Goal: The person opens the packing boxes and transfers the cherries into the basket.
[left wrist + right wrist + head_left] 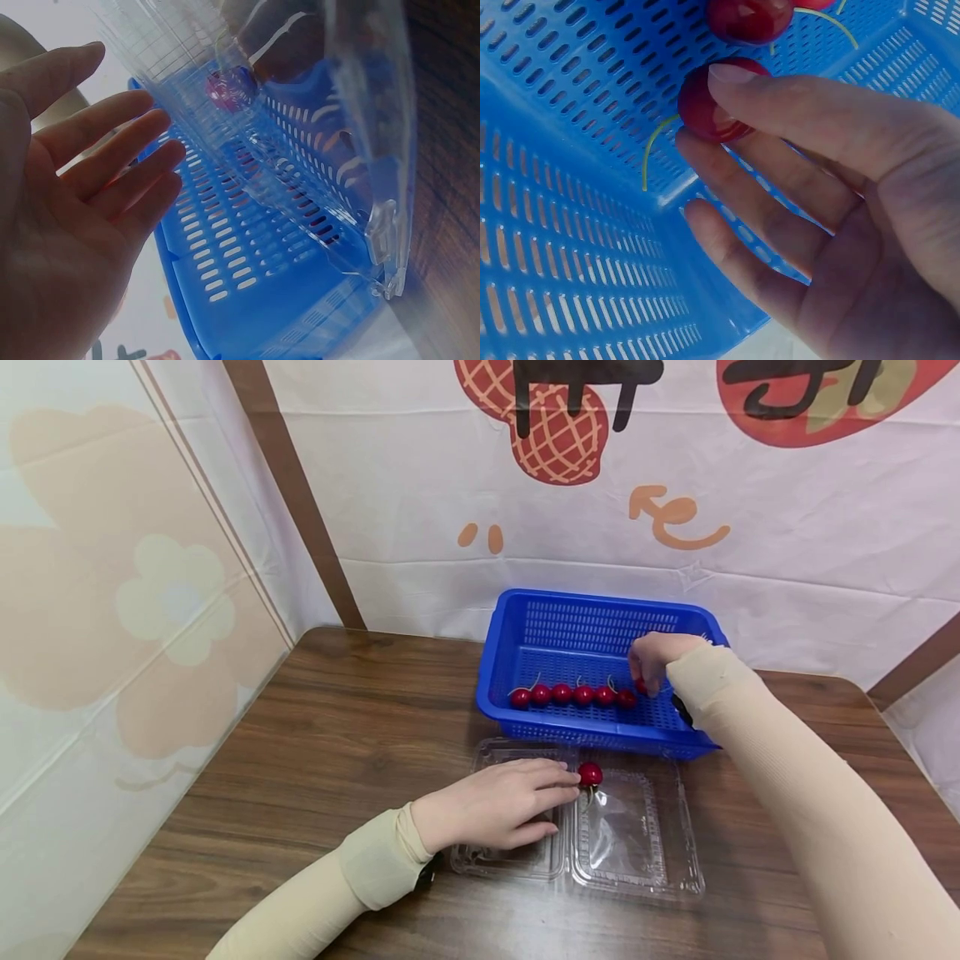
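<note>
My right hand (pixel 657 658) reaches into the blue basket (pixel 491 693) and pinches a cherry (pixel 705 109) between thumb and fingers. The cherry's thin green stem shows in the right wrist view. A row of several red cherries (pixel 562 694) lies along the basket's near side, left of that hand. My left hand (pixel 498 802) is spread, palm down, over the left half of an opened clear plastic clamshell box (pixel 637 835). Close to its fingertips, a single cherry (pixel 590 774) sits at the top of the box near the fold. Whether the fingertips touch it, I cannot tell.
Both containers stand on a dark wooden table (pixel 300 752), the basket directly behind the clamshell box. Behind the table hangs a white printed cloth (pixel 405 585), close to the basket's far rim.
</note>
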Tool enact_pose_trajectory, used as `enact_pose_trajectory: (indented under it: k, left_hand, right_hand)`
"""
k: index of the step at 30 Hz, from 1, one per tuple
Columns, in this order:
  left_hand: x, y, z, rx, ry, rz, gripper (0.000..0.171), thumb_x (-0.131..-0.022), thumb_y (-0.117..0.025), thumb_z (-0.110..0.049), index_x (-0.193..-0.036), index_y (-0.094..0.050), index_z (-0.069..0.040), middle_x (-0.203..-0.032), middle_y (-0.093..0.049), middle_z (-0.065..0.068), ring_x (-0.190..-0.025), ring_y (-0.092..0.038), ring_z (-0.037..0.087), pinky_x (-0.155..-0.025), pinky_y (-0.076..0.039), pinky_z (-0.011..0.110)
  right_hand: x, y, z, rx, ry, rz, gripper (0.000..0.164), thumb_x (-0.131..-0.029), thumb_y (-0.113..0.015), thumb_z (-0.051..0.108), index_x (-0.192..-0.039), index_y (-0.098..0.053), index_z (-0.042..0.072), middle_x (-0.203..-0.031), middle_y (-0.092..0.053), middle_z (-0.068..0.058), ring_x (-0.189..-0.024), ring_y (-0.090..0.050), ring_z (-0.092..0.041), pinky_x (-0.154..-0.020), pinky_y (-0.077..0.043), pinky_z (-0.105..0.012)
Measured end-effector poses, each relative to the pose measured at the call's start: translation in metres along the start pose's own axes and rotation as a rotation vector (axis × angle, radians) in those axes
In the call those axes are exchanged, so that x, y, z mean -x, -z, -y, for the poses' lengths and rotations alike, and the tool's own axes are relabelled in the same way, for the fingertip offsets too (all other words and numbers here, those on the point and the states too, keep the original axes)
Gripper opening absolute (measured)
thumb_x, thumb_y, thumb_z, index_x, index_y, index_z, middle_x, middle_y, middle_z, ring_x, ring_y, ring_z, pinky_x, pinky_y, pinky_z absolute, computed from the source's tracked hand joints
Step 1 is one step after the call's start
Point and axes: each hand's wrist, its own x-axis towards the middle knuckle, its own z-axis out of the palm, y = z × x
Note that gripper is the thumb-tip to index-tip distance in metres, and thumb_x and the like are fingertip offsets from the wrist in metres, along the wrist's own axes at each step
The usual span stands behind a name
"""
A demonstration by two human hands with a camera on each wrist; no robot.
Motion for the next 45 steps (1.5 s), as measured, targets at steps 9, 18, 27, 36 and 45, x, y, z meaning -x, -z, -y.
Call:
enact_pose_trajectory:
  k: [9,18,27,36,45]
  left_hand:
    - [-0.001,0.001,0.000,-0.004,-0.002,0.012,0.048,-0.091,-0.051,-0.034,-0.131,-0.053,-0.008,-0.133,-0.054,0.007,-0.127,-0.040,0.023,-0.109,-0.035,0.036]
    - [-0.001,0.001,0.000,-0.001,0.001,0.021,0.048,-0.091,-0.051,-0.035,-0.131,-0.053,-0.008,-0.133,-0.053,0.007,-0.128,-0.040,0.023,-0.110,-0.033,0.035]
    - [-0.001,0.001,0.000,0.001,0.007,0.020,0.048,-0.091,-0.051,-0.035,-0.131,-0.053,-0.008,-0.133,-0.053,0.006,-0.128,-0.040,0.022,-0.110,-0.033,0.034]
    - [-0.001,0.000,0.000,0.001,0.008,0.026,0.048,-0.091,-0.051,-0.035,-0.130,-0.053,-0.008,-0.132,-0.054,0.007,-0.127,-0.040,0.022,-0.110,-0.034,0.035]
    - [-0.001,0.001,0.000,-0.003,0.013,0.021,0.048,-0.091,-0.051,-0.035,-0.131,-0.053,-0.009,-0.133,-0.053,0.006,-0.127,-0.040,0.022,-0.110,-0.032,0.033]
  right_hand:
    - [-0.002,-0.006,-0.005,-0.029,-0.027,0.043,0.032,-0.066,-0.071,-0.002,-0.097,-0.062,0.003,-0.087,-0.066,-0.011,-0.080,-0.059,-0.024,-0.067,-0.054,-0.038]
    - [0.001,-0.010,-0.005,-0.037,-0.044,0.051,0.034,-0.066,-0.073,0.003,-0.098,-0.062,0.004,-0.084,-0.067,-0.009,-0.079,-0.060,-0.023,-0.067,-0.053,-0.037]
    - [-0.001,-0.012,-0.007,-0.020,0.001,0.075,0.031,-0.065,-0.075,0.006,-0.093,-0.062,0.003,-0.081,-0.068,-0.007,-0.074,-0.062,-0.020,-0.065,-0.054,-0.036]
    - [-0.003,-0.014,-0.007,-0.005,-0.016,0.063,0.030,-0.063,-0.077,0.008,-0.089,-0.064,0.005,-0.078,-0.065,-0.006,-0.071,-0.061,-0.020,-0.059,-0.052,-0.030]
    - [-0.001,-0.013,-0.009,-0.030,-0.022,0.080,0.034,-0.062,-0.077,0.007,-0.094,-0.064,0.004,-0.082,-0.065,-0.007,-0.073,-0.060,-0.020,-0.060,-0.054,-0.032]
